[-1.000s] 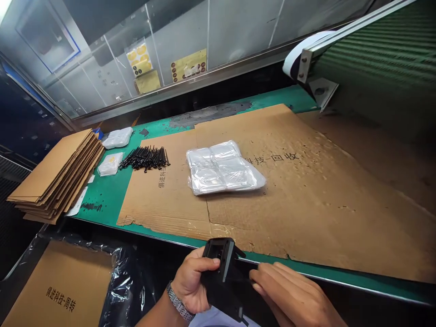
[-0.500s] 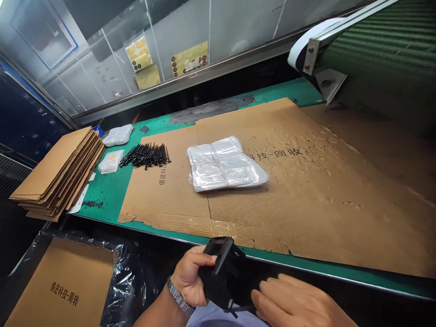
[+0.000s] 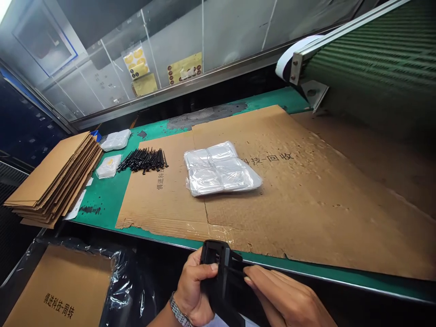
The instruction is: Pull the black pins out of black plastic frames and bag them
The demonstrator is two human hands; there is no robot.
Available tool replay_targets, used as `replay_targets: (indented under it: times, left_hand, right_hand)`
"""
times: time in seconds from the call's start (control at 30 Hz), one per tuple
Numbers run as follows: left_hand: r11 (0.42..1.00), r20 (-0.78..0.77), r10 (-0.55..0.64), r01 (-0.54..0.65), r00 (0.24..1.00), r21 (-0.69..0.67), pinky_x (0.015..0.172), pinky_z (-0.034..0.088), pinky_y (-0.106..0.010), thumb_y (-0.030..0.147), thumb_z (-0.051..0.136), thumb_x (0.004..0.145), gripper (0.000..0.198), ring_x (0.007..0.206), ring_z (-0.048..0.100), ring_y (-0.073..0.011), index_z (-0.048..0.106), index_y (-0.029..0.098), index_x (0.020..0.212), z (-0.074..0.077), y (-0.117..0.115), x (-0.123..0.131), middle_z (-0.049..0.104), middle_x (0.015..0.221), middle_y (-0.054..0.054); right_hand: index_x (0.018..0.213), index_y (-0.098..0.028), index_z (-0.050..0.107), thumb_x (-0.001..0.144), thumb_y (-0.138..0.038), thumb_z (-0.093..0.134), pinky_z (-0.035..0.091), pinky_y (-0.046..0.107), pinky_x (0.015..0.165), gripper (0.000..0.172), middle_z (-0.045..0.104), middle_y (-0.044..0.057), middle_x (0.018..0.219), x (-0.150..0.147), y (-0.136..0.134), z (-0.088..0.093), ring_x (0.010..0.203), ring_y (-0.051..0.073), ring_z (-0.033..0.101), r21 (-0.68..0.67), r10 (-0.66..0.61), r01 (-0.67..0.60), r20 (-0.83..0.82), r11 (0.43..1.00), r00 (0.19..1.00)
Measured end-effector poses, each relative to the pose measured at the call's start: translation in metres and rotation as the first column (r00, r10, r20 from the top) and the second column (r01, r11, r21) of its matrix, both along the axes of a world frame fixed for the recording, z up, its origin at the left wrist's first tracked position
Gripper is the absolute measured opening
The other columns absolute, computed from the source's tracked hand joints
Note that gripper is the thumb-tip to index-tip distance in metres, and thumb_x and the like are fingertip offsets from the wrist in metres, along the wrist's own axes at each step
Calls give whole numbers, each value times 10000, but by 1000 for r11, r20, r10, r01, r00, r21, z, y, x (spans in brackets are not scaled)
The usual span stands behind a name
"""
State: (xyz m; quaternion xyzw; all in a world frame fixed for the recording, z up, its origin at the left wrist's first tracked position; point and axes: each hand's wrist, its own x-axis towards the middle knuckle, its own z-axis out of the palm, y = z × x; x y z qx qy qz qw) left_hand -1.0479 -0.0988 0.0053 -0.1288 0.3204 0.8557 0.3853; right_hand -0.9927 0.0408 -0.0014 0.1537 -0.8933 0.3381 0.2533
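My left hand, with a metal watch band at the wrist, grips a black plastic part with a rectangular opening at its top end. The thumb presses along its edge. On the other side, my right hand is closed in a pinch, fingertips right against the part. A thin black rod seems to sit in that pinch, mostly lost against the dark part. On the bench beyond lie a bundle of clear plastic bags and a pile of thin black rods.
Flat cardboard sheets cover much of the green bench. A stack of cardboard stands at the left, near two smaller bag packs. A plastic-lined box sits lower left. A ribbed green conveyor overhangs the right.
My right hand has risen and moved in to the black part's upper side. The part has turned, showing its end opening more. The view has shifted slightly.
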Motion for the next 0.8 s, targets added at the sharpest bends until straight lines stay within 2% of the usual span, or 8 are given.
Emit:
replay_targets:
  times: [0.17, 0.3, 0.37, 0.43, 0.5, 0.53, 0.6, 0.8]
  left_hand:
    - [996, -88, -92, 90, 992, -23, 526, 366, -163, 159, 752, 514, 448, 563, 510, -74, 652, 108, 948, -6, -5, 5, 583, 656, -15]
    - [980, -289, -173, 135, 942, -148, 540, 369, -190, 344, 794, 533, 519, 533, 466, -75, 624, 151, 984, -16, -13, -2, 549, 631, 8]
    - [956, -464, -249, 138, 850, -260, 572, 383, -215, 443, 776, 554, 505, 565, 479, -93, 641, 163, 952, -20, -18, -10, 565, 666, -6]
    - [929, -648, -336, 126, 684, -349, 617, 388, -243, 494, 744, 580, 490, 619, 485, -120, 685, 143, 915, -21, -20, -18, 575, 691, -32]
    - [921, -759, -373, 112, 534, -374, 627, 375, -256, 495, 717, 618, 473, 635, 467, -131, 709, 143, 933, -21, -20, -24, 572, 682, -44]
    - [925, -789, -368, 104, 492, -366, 621, 364, -256, 483, 706, 639, 456, 628, 452, -128, 708, 158, 960, -20, -20, -26, 566, 671, -40]
    - [934, -818, -350, 108, 457, -339, 603, 344, -251, 455, 703, 658, 433, 612, 430, -121, 695, 198, 1005, -18, -19, -27, 553, 657, -28]
    - [927, -824, -370, 114, 429, -357, 597, 323, -257, 467, 693, 667, 425, 604, 412, -123, 684, 243, 1028, -15, -20, -25, 511, 634, -15]
  right_hand:
    - [711, -223, 419, 994, -243, 277, 358, 216, 417, 317, 501, -35, 541, -11, 8, -12, 435, 113, 503, -52, -65, 67, 55, 996, 996]
    - [691, -222, 415, 997, -280, 277, 376, 199, 410, 341, 498, -35, 535, -15, 14, -13, 422, 107, 490, -183, 2, 21, 125, 983, 992]
    - [734, -215, 445, 994, -266, 297, 400, 196, 454, 304, 515, -28, 577, -13, 17, -6, 467, 106, 505, -223, 65, -39, 110, 974, 992]
    - [773, -209, 471, 992, -250, 300, 405, 210, 485, 281, 531, -19, 615, -11, 19, 2, 506, 111, 514, -196, 132, -111, 94, 974, 987]
    - [769, -206, 480, 991, -239, 296, 388, 230, 487, 290, 523, -16, 612, -9, 19, 9, 506, 118, 498, -137, 167, -155, 82, 978, 983]
    - [754, -206, 476, 991, -233, 294, 376, 237, 483, 300, 512, -16, 602, -9, 19, 11, 499, 121, 483, -107, 175, -166, 77, 980, 982]
    - [740, -206, 462, 991, -219, 288, 354, 245, 478, 306, 495, -17, 594, -8, 17, 12, 490, 123, 460, -64, 185, -180, 71, 982, 980]
    - [795, -201, 452, 985, -167, 272, 312, 263, 496, 263, 499, -13, 630, -8, 13, 4, 516, 130, 454, -24, 189, -189, 17, 982, 982]
